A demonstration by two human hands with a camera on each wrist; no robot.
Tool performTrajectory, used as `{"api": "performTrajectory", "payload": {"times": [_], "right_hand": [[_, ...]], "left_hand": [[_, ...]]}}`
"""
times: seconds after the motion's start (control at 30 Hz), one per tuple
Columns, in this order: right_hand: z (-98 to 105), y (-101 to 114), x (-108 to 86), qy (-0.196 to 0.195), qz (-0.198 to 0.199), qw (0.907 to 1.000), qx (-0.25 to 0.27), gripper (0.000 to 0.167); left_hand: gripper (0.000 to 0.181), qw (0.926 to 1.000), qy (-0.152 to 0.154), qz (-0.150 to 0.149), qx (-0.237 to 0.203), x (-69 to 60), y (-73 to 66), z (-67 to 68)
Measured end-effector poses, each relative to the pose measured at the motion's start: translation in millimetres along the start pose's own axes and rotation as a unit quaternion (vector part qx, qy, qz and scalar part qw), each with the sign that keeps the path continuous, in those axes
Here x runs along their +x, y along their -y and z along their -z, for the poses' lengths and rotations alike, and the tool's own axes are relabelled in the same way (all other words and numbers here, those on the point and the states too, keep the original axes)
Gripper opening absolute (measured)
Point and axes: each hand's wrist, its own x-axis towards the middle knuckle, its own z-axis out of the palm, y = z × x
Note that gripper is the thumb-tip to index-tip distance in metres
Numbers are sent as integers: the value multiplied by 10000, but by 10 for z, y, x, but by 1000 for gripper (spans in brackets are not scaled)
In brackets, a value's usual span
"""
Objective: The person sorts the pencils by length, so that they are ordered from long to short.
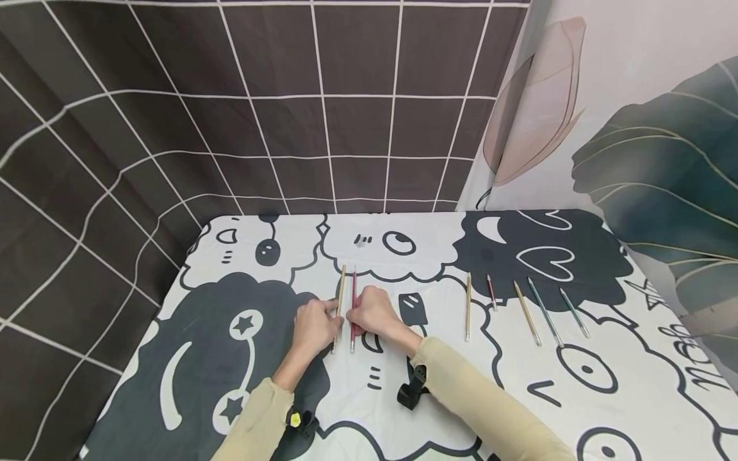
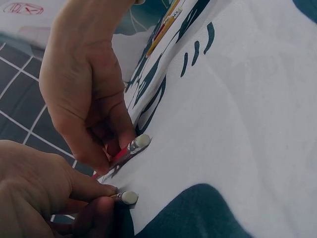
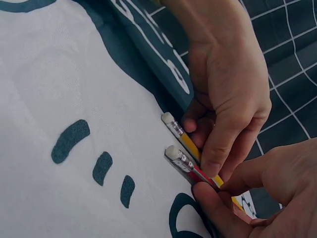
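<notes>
Red pencil (image 1: 353, 342), long, with silver ferrule and white eraser: I record it from my remote post as lying along the black-and-white cartoon-print cloth (image 1: 340, 402), eraser end toward the person, and I take it as the landmark. The right hand (image 1: 375, 310), at its right, pinches it between thumb and forefinger. Just left of it, and nearly parallel, is a slim yellow pencil with a white eraser (image 1: 343, 288); a narrow gap separates the two in my head view. The left hand (image 1: 316, 326) pinches that one with thumb and forefinger; how its remaining fingers lie I cannot tell. Well to the right of the landmark I count five more: an upright-lying yellow pencil (image 1: 468, 307), a short dark-red pencil (image 1: 491, 293), a slanted yellow pencil (image 1: 527, 314), a long blue-green pencil (image 1: 544, 311) and a shorter blue-green pencil (image 1: 574, 312). These lie apart from one another. Beyond the landmark hangs a dark fabric curtain with a white grid (image 1: 357, 128); farther right, a pale leaf-print drape (image 1: 611, 83). Both beige sleeves (image 1: 478, 397) reach in from the person's side.
</notes>
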Motion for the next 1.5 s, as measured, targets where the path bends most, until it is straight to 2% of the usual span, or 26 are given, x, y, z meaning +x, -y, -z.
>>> {"api": "performTrajectory", "payload": {"times": [0.17,0.4,0.83,1.5], "right_hand": [[7,18,47,-35,15,9997,-248,29],[11,60,51,6,-39,9995,-326,27],[-21,58,2,106,51,9998,163,22],[-28,31,17,122,85,9997,209,23]], "left_hand": [[32,10000,-9,-53,-2,19,-9,15],[32,10000,14,67,-28,28,-43,43],[32,10000,-30,-9,-65,-4,-22,29],[33,9998,75,122,-113,-1,-22,29]]}}
